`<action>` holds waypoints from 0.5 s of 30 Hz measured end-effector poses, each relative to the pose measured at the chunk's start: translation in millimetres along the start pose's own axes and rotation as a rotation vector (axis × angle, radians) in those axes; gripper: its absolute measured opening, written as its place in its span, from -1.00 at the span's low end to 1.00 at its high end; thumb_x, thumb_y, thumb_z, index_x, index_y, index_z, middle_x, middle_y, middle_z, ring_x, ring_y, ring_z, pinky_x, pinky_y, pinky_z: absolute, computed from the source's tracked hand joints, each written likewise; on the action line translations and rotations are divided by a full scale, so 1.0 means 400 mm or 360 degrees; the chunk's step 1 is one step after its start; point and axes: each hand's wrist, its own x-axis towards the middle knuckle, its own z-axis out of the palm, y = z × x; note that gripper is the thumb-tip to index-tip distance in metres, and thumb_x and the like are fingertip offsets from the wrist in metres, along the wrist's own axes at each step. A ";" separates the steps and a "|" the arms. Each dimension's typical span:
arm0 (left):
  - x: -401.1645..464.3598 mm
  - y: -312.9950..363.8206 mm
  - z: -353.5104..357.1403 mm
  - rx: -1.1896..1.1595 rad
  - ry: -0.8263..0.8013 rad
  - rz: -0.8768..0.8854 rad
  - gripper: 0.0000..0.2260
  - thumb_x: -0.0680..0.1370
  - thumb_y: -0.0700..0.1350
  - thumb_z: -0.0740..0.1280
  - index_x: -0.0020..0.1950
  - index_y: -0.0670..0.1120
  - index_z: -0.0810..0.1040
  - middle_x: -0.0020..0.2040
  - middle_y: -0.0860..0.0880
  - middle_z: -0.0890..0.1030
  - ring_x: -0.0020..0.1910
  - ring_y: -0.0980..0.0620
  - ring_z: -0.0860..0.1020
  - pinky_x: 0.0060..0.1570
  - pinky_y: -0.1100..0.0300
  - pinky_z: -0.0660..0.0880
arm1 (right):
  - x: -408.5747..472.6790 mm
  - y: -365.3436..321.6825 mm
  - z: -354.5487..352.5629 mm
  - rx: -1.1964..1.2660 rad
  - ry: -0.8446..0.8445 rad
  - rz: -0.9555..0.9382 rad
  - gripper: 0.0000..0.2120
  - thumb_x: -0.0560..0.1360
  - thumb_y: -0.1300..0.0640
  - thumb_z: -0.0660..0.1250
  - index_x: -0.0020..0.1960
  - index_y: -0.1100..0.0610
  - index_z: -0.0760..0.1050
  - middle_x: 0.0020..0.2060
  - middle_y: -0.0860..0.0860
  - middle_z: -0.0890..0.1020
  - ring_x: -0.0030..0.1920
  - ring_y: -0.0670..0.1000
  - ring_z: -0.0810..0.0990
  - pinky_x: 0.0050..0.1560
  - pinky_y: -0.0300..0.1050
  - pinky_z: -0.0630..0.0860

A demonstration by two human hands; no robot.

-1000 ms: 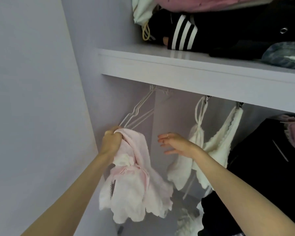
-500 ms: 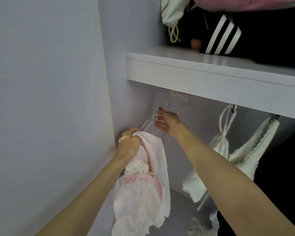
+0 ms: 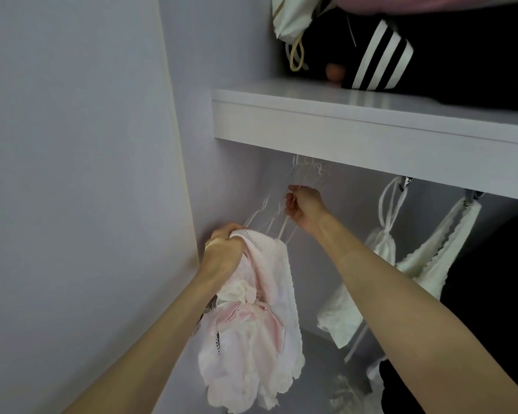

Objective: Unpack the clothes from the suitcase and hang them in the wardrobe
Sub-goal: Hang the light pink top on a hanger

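My left hand (image 3: 223,251) grips the top of a pale pink and white frilly garment (image 3: 251,330), which hangs down in front of the wardrobe's left wall. Just above and to the right, my right hand (image 3: 302,206) is closed around the thin white wire hangers (image 3: 269,210) that hang bunched under the shelf. The hanger hooks reach up to the rail, which the shelf front hides. The suitcase is out of view.
A thick white shelf (image 3: 356,130) crosses above, loaded with a black garment with white stripes (image 3: 380,55) and a white drawstring bag (image 3: 290,22). White lace-edged tops (image 3: 437,264) and a dark garment (image 3: 497,309) hang at the right. The lilac side wall (image 3: 87,204) stands close on the left.
My right hand rose from open beside the pink garment to the white hangers and closed on them. My left hand kept its hold on the garment. The camera swung left.
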 end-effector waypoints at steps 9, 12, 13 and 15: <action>-0.026 0.000 0.022 0.0062 -0.0098 0.0070 -0.73 0.46 -0.33 0.12 -0.13 -0.04 0.55 -0.21 -0.02 0.56 -0.22 0.02 0.49 -0.31 0.29 0.40 | 0.000 -0.006 -0.105 0.0004 -0.0012 -0.0091 -0.80 0.58 0.35 0.06 -0.13 0.18 0.39 -0.42 0.06 0.38 -0.69 -0.13 0.20 -0.65 -0.31 0.09; -0.040 0.002 0.033 0.0115 -0.0241 0.0082 -0.72 0.47 -0.30 0.13 -0.14 0.01 0.56 -0.18 0.03 0.57 -0.21 0.08 0.50 -0.31 0.26 0.40 | -0.014 -0.015 -0.108 -0.0002 -0.0056 -0.0064 -0.80 0.58 0.32 0.07 -0.16 0.16 0.38 -0.45 0.02 0.24 -0.70 -0.14 0.15 -0.64 -0.34 0.03; -0.045 0.002 0.036 0.0137 -0.0290 0.0073 -0.71 0.48 -0.28 0.13 -0.09 0.04 0.57 -0.13 0.05 0.57 -0.18 0.10 0.51 -0.28 0.27 0.42 | -0.017 -0.015 -0.108 -0.0022 -0.0057 -0.0058 -0.80 0.59 0.31 0.07 -0.16 0.15 0.37 -0.45 0.01 0.22 -0.70 -0.14 0.13 -0.65 -0.35 0.02; -0.052 0.004 0.040 0.0156 -0.0376 0.0028 -0.68 0.50 -0.24 0.14 0.07 0.09 0.56 -0.01 0.06 0.56 -0.08 0.09 0.52 -0.13 0.25 0.47 | -0.024 -0.016 -0.104 -0.0016 -0.0070 -0.0044 -0.77 0.59 0.32 0.03 -0.16 0.14 0.36 -0.45 0.00 0.21 -0.71 -0.14 0.12 -0.66 -0.36 0.01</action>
